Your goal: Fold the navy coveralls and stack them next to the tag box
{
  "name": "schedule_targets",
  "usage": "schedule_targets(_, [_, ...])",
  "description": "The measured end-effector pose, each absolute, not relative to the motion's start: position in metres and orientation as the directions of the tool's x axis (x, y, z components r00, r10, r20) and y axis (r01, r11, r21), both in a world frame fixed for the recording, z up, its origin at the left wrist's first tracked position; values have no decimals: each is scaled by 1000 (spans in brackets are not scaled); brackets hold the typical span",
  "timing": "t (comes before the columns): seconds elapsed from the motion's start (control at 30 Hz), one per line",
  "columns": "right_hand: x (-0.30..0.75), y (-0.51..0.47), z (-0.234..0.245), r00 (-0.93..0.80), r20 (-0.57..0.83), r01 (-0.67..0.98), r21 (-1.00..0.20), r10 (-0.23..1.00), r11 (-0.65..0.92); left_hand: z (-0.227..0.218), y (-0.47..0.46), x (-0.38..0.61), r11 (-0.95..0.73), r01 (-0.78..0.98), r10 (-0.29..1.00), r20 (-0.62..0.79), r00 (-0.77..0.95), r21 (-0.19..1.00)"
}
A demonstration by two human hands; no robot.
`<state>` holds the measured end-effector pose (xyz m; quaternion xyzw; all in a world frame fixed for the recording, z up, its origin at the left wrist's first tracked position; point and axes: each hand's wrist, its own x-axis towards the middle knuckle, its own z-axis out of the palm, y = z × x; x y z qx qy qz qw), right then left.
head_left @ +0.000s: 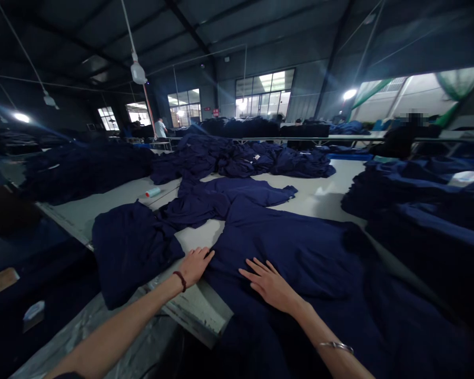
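A navy blue garment (300, 252) lies spread flat on the white table (324, 197) in front of me. My right hand (269, 284) rests palm down on its near part, fingers stretched out and apart. My left hand (195, 265) lies flat at the garment's left edge, touching the cloth and the table, and wears a dark red wrist cord. A second navy garment (132, 250) hangs over the table's left edge, beside my left hand. Another navy garment (221, 197) lies spread just beyond.
Heaps of navy garments (240, 155) cover the far part of the table, with stacks at the right (422, 195) and left (82, 168). A small white bottle (153, 192) lies on the table. A person (160, 128) stands far back. Another person (403, 137) is at the right.
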<state>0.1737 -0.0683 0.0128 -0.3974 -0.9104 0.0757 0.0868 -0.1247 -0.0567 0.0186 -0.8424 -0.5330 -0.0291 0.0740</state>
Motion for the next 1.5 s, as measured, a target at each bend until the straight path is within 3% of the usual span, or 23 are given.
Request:
schedule_targets(0.13, [179,-79,30,-602,201,742,-216,773,634,36,-53,-111,-536,844,833,171,527,13])
schedule_targets(0.23, [190,-78,30,-421,270,864,-171,866,473,41,-45,-94,-662,731,749,199,632,165])
schedule_targets(0.3, [200,-76,24,-304,289,925,-136,907,354,38,-40,-82,-676,708,737,160,657,205])
schedule_targets(0.37, [213,-76,16,-218,273,962,-99,937,253,30,-35,-73,-630,757,775,77,627,172])
schedule_targets(0.47, [229,-78,9,-122,143,985,-103,982,137,18,-29,-72,-555,826,826,-48,561,96])
schedule_targets(0.6, [236,-82,12,-98,23,981,-165,995,101,20,-24,-73,-516,854,842,-146,519,65])
schedule_targets(0.77, [244,-88,16,-22,151,991,-124,988,42,35,-35,-46,-593,802,803,-23,596,74])
schedule_targets(0.83, [256,-89,11,37,140,994,-107,989,-22,36,-40,-34,-637,766,768,-14,640,87])
schedule_targets(0.97, [284,-78,5,19,52,999,-42,998,-16,31,-42,-21,-585,806,801,-88,592,91])
schedule_targets(1.17, [295,-47,23,-34,51,998,-45,998,36,27,-37,-19,-472,876,858,-177,482,96])
schedule_targets(1.37, [288,-45,15,6,171,997,-73,985,7,30,-23,-9,-516,853,856,30,516,74])
schedule_targets(1.5, [290,-48,6,39,65,995,-97,997,-32,22,-12,-8,-501,860,855,-101,509,98])
